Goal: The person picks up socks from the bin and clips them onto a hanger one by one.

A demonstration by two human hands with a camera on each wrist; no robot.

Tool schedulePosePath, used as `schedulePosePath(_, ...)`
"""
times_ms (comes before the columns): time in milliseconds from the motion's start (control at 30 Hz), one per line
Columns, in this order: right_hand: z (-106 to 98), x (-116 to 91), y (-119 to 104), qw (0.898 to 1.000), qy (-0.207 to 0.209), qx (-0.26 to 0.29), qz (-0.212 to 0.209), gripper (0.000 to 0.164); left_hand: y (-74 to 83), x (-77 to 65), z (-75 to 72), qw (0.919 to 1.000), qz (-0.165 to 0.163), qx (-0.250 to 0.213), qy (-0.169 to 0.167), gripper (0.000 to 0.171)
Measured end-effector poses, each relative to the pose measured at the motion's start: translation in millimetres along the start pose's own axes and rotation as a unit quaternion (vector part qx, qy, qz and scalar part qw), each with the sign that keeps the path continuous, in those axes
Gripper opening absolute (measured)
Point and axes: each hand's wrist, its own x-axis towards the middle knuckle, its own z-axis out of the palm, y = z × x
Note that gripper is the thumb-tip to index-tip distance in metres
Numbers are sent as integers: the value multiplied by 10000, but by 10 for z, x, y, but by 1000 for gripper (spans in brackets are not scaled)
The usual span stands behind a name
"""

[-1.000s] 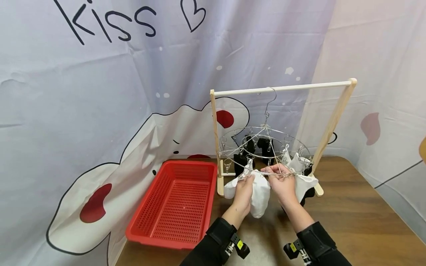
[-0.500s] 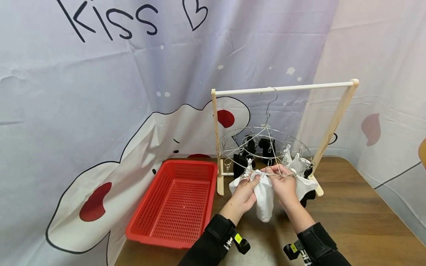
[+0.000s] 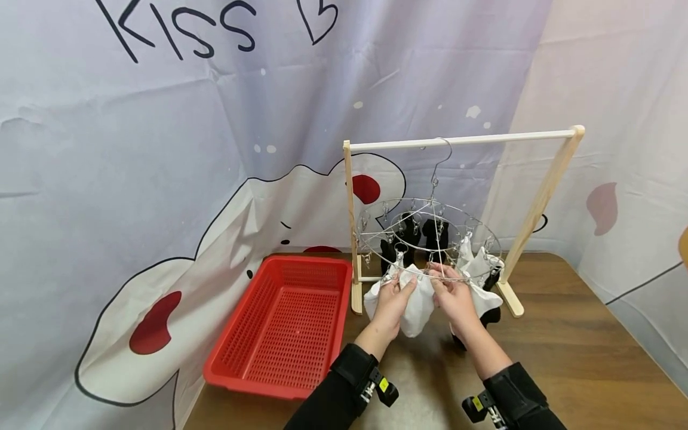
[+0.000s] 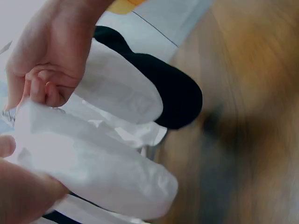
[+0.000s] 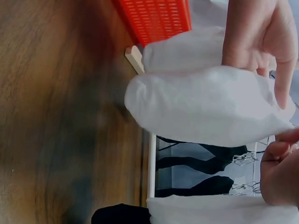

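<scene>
A white sock (image 3: 417,301) hangs between my two hands below the front rim of a round wire clip hanger (image 3: 371,246). My left hand (image 3: 388,307) pinches its upper part with thumb and fingers. My right hand (image 3: 455,298) is at the hanger's rim beside the sock's opening, and its thumb and fingertips appear to pinch a metal clip (image 4: 8,115); the exact contact is partly hidden. In the right wrist view the cuff of the white sock (image 5: 201,105) reaches my right fingertips. Another white sock (image 5: 180,51) hangs behind my left hand.
Black socks (image 3: 434,236) hang at the back of the hanger, and white ones (image 3: 486,298) at its right. A wooden stand (image 3: 543,197) carries the hanger. A red plastic basket (image 3: 215,364) stands left on the wooden table (image 3: 591,358).
My left hand shifted the white sock to the right, then raised it slightly and brought it back a little left. My right hand stayed near the rim. The hanger's front tilted up slightly.
</scene>
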Motion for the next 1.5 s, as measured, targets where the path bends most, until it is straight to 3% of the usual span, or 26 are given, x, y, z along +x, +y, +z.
schedulePosePath(100,-37,-47,41,9991,-367,-110,-208,46,54,-115,23,9901,484,1263,371,57)
schedulePosePath(200,-75,-113,89,9957,-641,-466,-472,52,126,-255,62,9654,1288,2167,675,50)
schedulePosePath(267,-92,-165,120,9924,-733,-728,-671,51,182,-314,91,9532,1759,2287,903,45)
schedulePosePath(300,-98,-194,129,9907,-794,-800,-756,49,217,-325,104,9533,1881,2156,967,42)
schedulePosePath(333,-107,-227,131,9888,-848,-900,-837,47,256,-320,116,9585,1937,1853,971,41)
schedulePosePath(400,-127,-287,129,9842,-1014,-1023,-1025,39,332,-284,135,9741,1800,1009,926,38)
schedulePosePath(467,-158,-344,115,9781,-1224,-1086,-1284,32,403,-234,130,9873,1428,-4,698,37)
schedulePosePath(567,-238,-419,87,9699,-1393,-1125,-1647,23,464,-152,100,9895,891,-1056,413,37)
schedulePosePath(700,-378,-475,53,9712,-975,-962,-1948,17,508,-71,14,9872,372,-1536,225,33)
schedulePosePath(767,-463,-474,27,9778,-495,-760,-1890,16,528,-29,-35,9865,203,-1608,237,31)
schedulePosePath(867,-592,-430,-32,9886,568,-112,-1390,16,568,38,-103,9858,-87,-1658,238,29)
schedulePosePath(1000,-746,-323,-102,9804,1562,906,-788,25,599,112,-155,9870,-387,-1556,87,33)
schedulePosePath(1200,-887,-193,-144,9797,1592,999,-697,36,583,199,-110,9871,-581,-1488,-109,33)
schedulePosePath(1500,-962,-157,-130,9765,1776,1011,-678,30,535,306,34,9929,-590,-1024,-147,35)
